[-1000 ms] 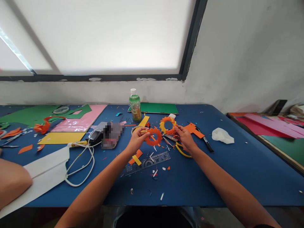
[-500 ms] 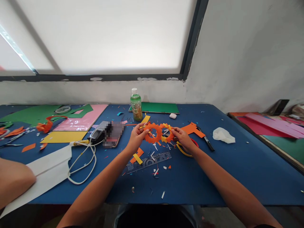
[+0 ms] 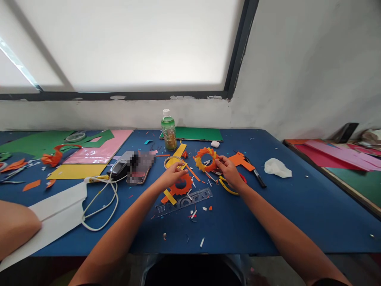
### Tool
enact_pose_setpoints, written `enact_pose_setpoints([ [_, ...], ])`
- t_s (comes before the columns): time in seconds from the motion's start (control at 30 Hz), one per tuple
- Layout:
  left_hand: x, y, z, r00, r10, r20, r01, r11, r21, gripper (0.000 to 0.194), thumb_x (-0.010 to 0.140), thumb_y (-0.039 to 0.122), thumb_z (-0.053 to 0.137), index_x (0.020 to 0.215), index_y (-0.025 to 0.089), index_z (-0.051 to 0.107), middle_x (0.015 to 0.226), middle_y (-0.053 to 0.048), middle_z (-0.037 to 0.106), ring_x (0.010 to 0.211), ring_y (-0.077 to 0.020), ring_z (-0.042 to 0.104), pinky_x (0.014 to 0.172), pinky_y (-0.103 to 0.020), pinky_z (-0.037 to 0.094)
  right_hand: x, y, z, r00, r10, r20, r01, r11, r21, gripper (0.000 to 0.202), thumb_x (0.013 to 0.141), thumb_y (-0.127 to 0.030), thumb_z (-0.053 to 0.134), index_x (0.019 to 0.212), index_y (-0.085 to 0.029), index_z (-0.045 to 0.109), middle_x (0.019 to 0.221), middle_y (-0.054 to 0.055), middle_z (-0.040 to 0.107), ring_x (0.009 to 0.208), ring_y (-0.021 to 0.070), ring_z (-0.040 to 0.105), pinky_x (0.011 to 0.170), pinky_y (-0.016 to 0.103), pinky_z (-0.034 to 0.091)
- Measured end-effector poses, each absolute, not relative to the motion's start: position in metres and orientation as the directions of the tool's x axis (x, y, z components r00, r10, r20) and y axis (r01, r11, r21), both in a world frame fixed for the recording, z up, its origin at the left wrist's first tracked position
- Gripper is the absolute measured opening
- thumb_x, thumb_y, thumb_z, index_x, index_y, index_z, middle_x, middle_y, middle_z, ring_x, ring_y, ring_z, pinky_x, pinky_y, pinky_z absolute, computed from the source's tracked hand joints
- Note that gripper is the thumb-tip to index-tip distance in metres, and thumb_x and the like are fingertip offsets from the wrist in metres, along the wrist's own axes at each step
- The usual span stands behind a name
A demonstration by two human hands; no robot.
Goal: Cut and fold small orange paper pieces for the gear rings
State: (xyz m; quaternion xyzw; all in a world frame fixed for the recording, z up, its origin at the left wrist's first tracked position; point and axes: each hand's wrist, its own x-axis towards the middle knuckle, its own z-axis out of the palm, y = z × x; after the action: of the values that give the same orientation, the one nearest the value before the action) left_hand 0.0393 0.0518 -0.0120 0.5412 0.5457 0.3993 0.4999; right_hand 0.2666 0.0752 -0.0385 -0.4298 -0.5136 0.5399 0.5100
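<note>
In my right hand point(image 3: 228, 170) is a round ring of folded orange and yellow paper point(image 3: 206, 159), pinched at its right edge. My left hand point(image 3: 173, 174) is over an all-orange ring point(image 3: 182, 186), at its upper left; whether the fingers grip it is hard to tell. Just behind my left hand lie a roll of tape point(image 3: 173, 162) and a yellow strip point(image 3: 180, 150). A clear ruler point(image 3: 193, 200) lies in front of the rings, among paper scraps. Yellow and red loops point(image 3: 228, 187) lie under my right hand.
A green-capped-label bottle point(image 3: 169, 133) stands at the back by a green board point(image 3: 198, 134). Left are a phone point(image 3: 139, 169), a white cable point(image 3: 116, 198), coloured sheets point(image 3: 80, 171) and another person's arm point(image 3: 18, 228). Right are a black marker point(image 3: 260, 178) and a white crumpled piece point(image 3: 278, 167).
The two rings, side by side between my hands before, are apart. The orange one is lower with my left hand; my right hand holds the orange and yellow one. The tape roll now shows.
</note>
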Motion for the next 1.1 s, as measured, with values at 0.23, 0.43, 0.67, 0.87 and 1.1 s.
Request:
enact_pose_setpoints([
  [0.23, 0.048, 0.054, -0.016, 0.050, 0.996, 0.075, 0.083, -0.079, 0.993, 0.042, 0.072, 0.036, 0.063, 0.107, 0.016, 0.050, 0.092, -0.006, 0.068, 0.093, -0.0200, 0.063, 0.079, -0.031, 0.047, 0.254, 0.060, -0.035, -0.308, 0.950, 0.052, -0.048, 0.039, -0.998, 0.038, 0.068, -0.051, 0.065, 0.086, -0.020, 0.055, 0.073, -0.001, 0.060, 0.064, 0.0141, 0.059, 0.061, 0.029, 0.051],
  [0.43, 0.055, 0.044, -0.013, 0.139, 0.979, 0.148, -0.026, -0.146, 0.989, 0.048, 0.069, 0.032, 0.069, 0.109, 0.015, 0.049, 0.075, -0.002, 0.069, 0.070, -0.0162, 0.066, 0.070, -0.028, 0.049, 0.245, 0.048, -0.036, -0.373, 0.924, 0.085, -0.014, 0.086, -0.996, 0.036, 0.071, -0.052, 0.063, 0.086, -0.020, 0.052, 0.075, 0.000, 0.058, 0.068, 0.0151, 0.060, 0.063, 0.030, 0.051],
  [0.67, 0.064, 0.037, -0.019, 0.273, 0.959, 0.080, -0.082, -0.059, 0.995, 0.059, 0.066, 0.029, 0.073, 0.116, 0.014, 0.046, 0.080, -0.004, 0.070, 0.064, -0.0141, 0.066, 0.066, -0.027, 0.051, 0.245, 0.042, -0.032, -0.347, 0.929, 0.128, 0.056, 0.157, -0.986, 0.033, 0.076, -0.048, 0.058, 0.092, -0.020, 0.058, 0.074, 0.001, 0.061, 0.063, 0.0140, 0.058, 0.057, 0.027, 0.047],
  [0.87, 0.073, 0.032, -0.021, 0.150, 0.983, 0.103, -0.161, -0.079, 0.984, 0.052, 0.065, 0.028, 0.075, 0.108, 0.015, 0.049, 0.072, -0.001, 0.070, 0.069, -0.0146, 0.068, 0.069, -0.026, 0.052, 0.244, 0.036, -0.029, -0.319, 0.937, 0.140, 0.123, 0.187, -0.975, 0.027, 0.077, -0.045, 0.058, 0.077, -0.018, 0.057, 0.064, 0.000, 0.058, 0.053, 0.0115, 0.053, 0.049, 0.024, 0.043],
  [1.1, 0.071, 0.037, -0.022, 0.027, 0.997, 0.066, -0.182, -0.060, 0.982, 0.052, 0.059, 0.030, 0.078, 0.101, 0.015, 0.053, 0.067, 0.000, 0.070, 0.065, -0.0149, 0.067, 0.067, -0.026, 0.051, 0.247, 0.038, -0.030, -0.265, 0.947, 0.179, 0.132, 0.220, -0.967, 0.024, 0.079, -0.043, 0.055, 0.075, -0.019, 0.052, 0.061, -0.003, 0.054, 0.053, 0.0112, 0.051, 0.049, 0.023, 0.042],
])
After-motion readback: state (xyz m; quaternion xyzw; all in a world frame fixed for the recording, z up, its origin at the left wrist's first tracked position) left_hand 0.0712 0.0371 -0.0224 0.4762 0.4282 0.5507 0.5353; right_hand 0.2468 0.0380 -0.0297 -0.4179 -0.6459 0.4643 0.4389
